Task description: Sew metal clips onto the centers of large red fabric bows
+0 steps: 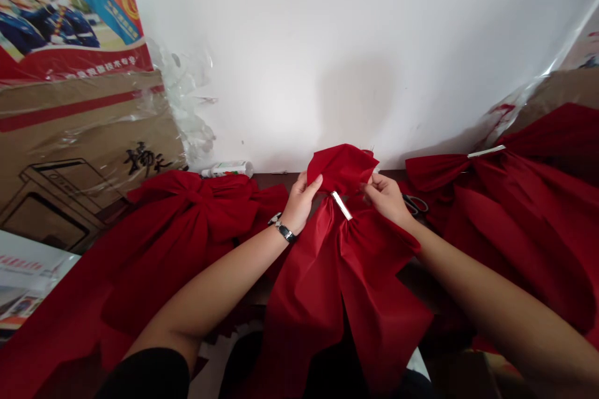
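Note:
Between my hands is a red fabric bow (344, 165), its far loop raised and two wide tails hanging toward me. A silver metal clip (341, 206) sits at an angle across its gathered middle. My left hand (302, 199), with a watch at the wrist, pinches the loop's left edge between thumb and fingers. On the other side, the fingers of my right hand (384, 195) close on the loop's right edge. Part of the right fingers is hidden behind the cloth.
Another red bow (187, 196) lies at left, and a clipped red bow (524, 181) at right. Grey-handled scissors (415, 204) rest beside my right forearm. A white bottle (229, 169) lies against the white wall (281, 62). A cardboard box (84, 137) stands at left.

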The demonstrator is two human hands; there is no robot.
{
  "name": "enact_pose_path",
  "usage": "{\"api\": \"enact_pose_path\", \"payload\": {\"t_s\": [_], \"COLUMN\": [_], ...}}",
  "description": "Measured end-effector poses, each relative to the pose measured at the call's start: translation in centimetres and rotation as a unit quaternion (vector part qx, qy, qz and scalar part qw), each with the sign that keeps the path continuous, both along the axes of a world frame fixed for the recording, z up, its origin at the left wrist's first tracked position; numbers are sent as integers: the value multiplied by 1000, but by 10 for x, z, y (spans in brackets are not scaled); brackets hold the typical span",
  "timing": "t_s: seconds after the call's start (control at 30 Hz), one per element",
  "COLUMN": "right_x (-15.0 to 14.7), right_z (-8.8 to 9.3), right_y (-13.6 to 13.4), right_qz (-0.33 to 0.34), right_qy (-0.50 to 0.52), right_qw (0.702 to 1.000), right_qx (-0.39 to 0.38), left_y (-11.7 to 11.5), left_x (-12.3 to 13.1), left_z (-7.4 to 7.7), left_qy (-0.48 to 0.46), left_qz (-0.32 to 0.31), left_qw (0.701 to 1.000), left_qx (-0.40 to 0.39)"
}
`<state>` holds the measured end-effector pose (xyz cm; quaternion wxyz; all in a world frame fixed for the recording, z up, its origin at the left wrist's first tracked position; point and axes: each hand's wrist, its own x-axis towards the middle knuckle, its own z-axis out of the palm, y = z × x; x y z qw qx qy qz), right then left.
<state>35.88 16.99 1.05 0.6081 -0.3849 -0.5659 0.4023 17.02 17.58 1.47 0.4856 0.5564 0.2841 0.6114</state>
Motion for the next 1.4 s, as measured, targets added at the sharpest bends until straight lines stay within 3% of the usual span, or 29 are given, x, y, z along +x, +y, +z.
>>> {"api": "enact_pose_path", "payload": {"t_s": [0.1, 0.3, 0.4, 0.6, 0.7, 0.87, 0.97, 1.17, 1.4], "right_x": [1, -5, -9, -14, -17, -16, -16, -17, -11], "right_z": [2, -7, -12, -9, -10, -5, -1, -4, -2], "right_y": [0, 1, -1, -8, -10, -13, -16, -13, -9], "right_qz": [-50, 120, 159, 92, 51, 176, 213, 154, 53], "right_qy": [-36, 48, 74, 94, 100, 79, 101, 99, 107], "right_qw": [997, 990, 981, 989, 991, 970, 954, 966, 976], "right_qx": [39, -48, -79, -72, -74, -148, -183, -182, -182], "left_y": [1, 1, 1, -3, -5, -4, -5, -17, -28], "left_x": [-4, -4, -5, -8, -6, -3, -2, 1, -4], "left_z": [4, 2, 1, 7, 10, 7, 5, 11, 21], "left_qy": [60, 96, 119, 207, 209, 199, 200, 191, 284], "left_qz": [70, 5, -3, -67, -56, -25, -19, -4, 94], "left_qw": [991, 992, 991, 974, 973, 976, 976, 976, 917], "left_qx": [93, 83, 54, 58, 79, 80, 82, 105, 263]}}
